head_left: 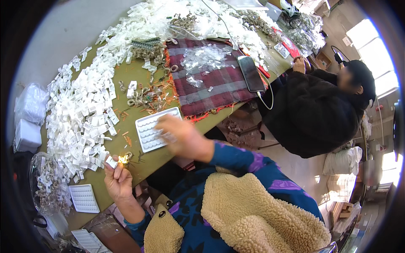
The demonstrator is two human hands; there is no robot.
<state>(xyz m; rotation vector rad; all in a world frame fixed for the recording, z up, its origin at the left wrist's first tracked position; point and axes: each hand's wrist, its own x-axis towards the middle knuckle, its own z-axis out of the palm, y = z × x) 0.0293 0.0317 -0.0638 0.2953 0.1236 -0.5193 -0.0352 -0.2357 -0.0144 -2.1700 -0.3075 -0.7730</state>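
My left hand (118,181) is closed, pinching a small white plastic piece (111,162) between thumb and fingers. Beside that piece, at the fingertips, a small bundle (123,159) glows bright yellow; a thin loop seems to hang off it. My right hand (185,137) is smeared by motion over the right side of a white moulded tray (147,145) with rows of small hollows. Its fingers are too blurred to show whether they hold anything. Orange-brown scraps and small coiled bundles (147,98) lie just beyond the tray.
A large heap of white plastic pieces (80,126) spreads along the table (122,95). Clear bits lie on a plaid cloth (198,92) beside a cabled phone (249,74). Another white tray (84,198) sits near a bag (48,185) at left. A person in black (312,109) works at right.
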